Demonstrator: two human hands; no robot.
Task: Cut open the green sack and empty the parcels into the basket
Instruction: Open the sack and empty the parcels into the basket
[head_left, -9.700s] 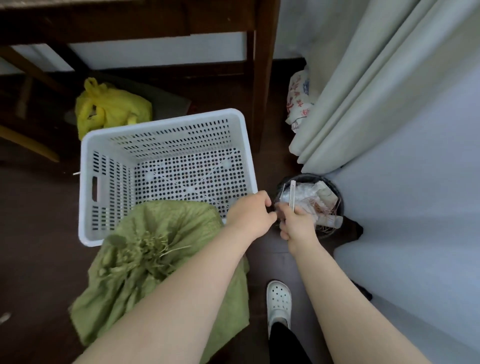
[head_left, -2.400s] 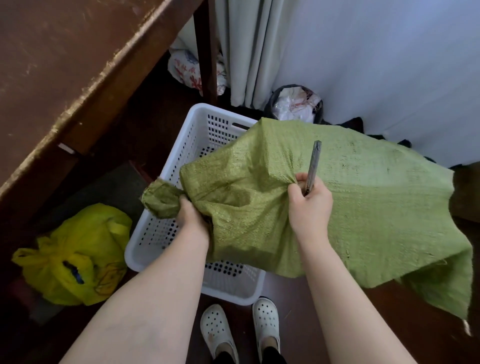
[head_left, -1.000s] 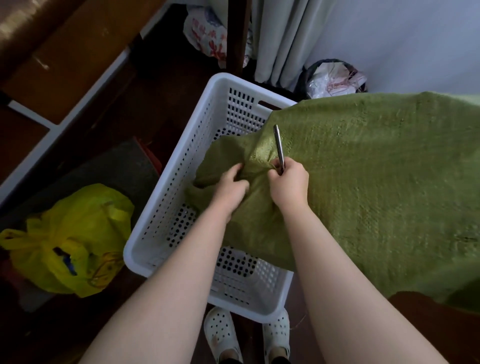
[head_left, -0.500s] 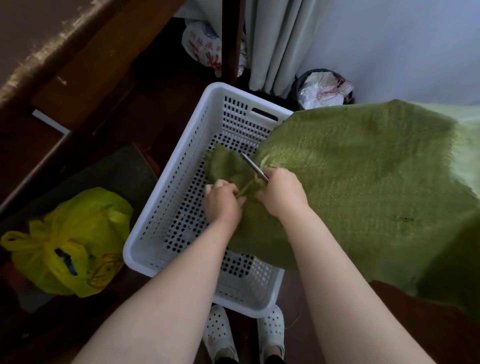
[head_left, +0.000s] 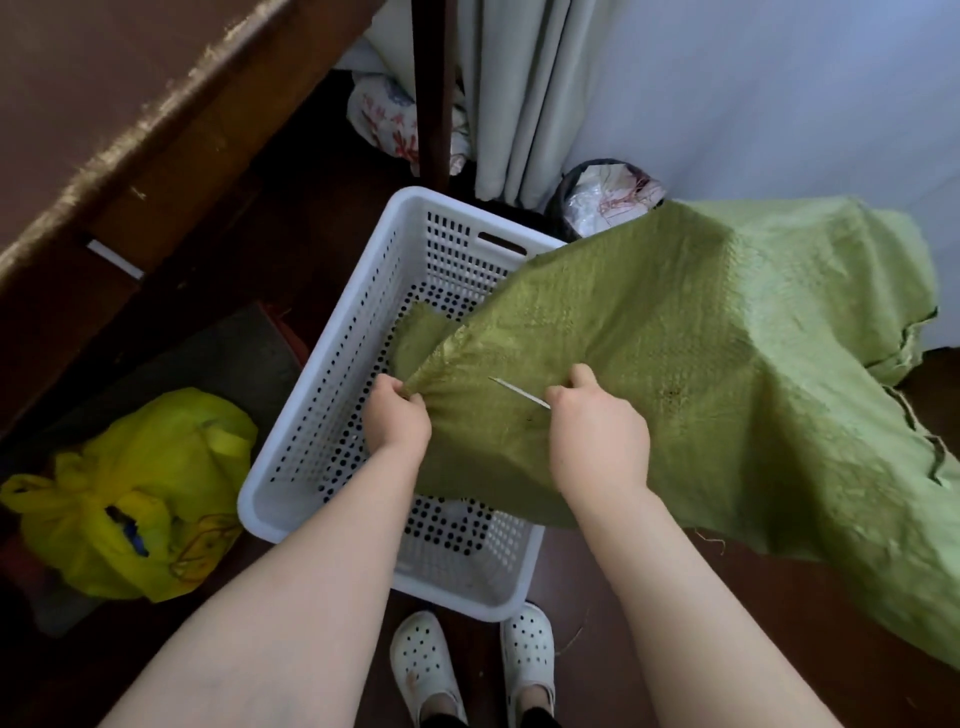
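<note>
pinching the bunched corner of the green sack (head_left: 675, 353), the left hand (head_left: 397, 418) holds it over the white basket (head_left: 353, 353). the right hand (head_left: 597, 441) is clenched on a fold of the cloth and a thin blade (head_left: 519, 393), whose tip points left toward the left hand. the sack's long axis runs from both hands away to the right, draped across the basket's right rim and out above the floor. the short taut stretch between the hands looks like the place to cut.

Home room: curtain (head_left: 511, 98), wooden table (head_left: 130, 104), wastebin (head_left: 608, 200).
</note>
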